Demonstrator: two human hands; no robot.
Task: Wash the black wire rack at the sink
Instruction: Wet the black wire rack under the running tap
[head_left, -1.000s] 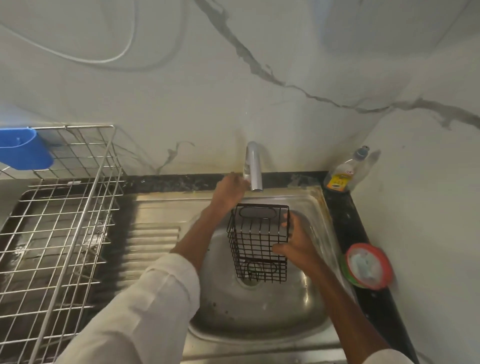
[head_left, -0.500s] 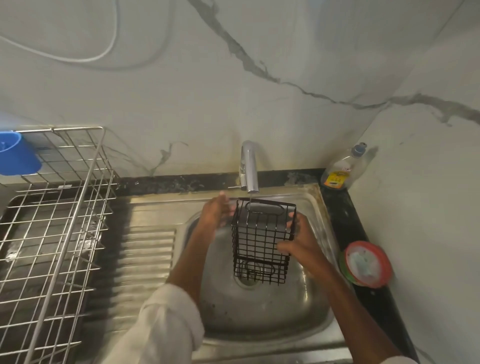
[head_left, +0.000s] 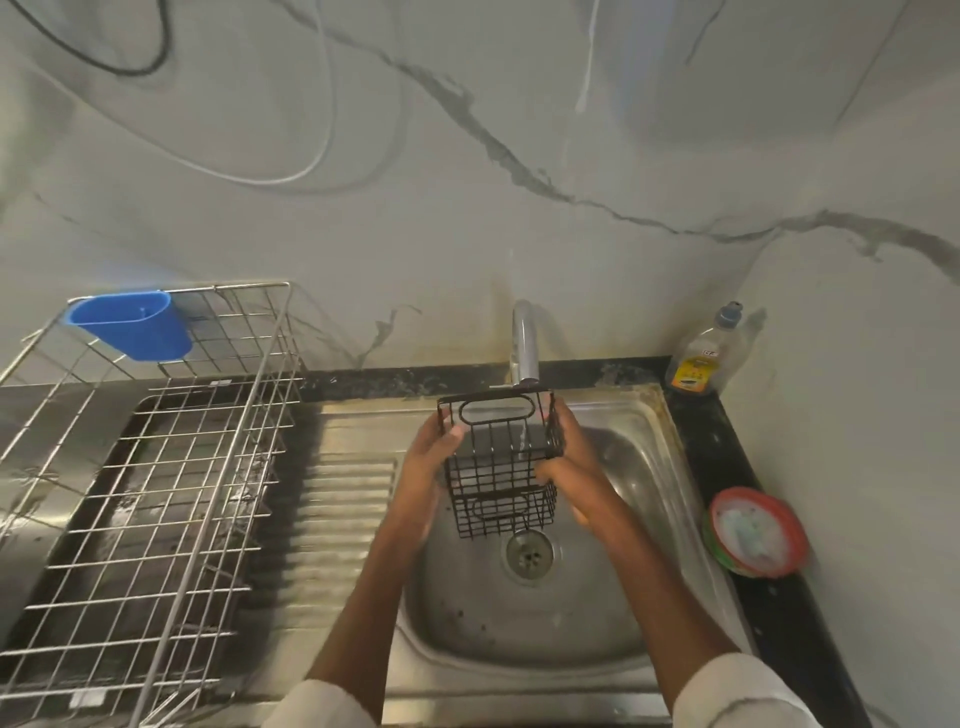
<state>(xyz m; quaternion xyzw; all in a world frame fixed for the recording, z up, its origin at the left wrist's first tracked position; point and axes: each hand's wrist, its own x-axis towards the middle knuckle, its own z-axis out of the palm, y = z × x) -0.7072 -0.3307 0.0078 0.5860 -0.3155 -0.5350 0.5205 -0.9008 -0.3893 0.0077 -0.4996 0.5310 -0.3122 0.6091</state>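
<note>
While water falls from the tap (head_left: 524, 348), two hands hold the black wire rack (head_left: 501, 465) over the sink (head_left: 639, 467).

The left hand (head_left: 434, 457) grips its left side, the right hand (head_left: 563, 462) its right side, fingers curled on the wires; a steel drying rack (head_left: 156, 493) stands at left.
</note>
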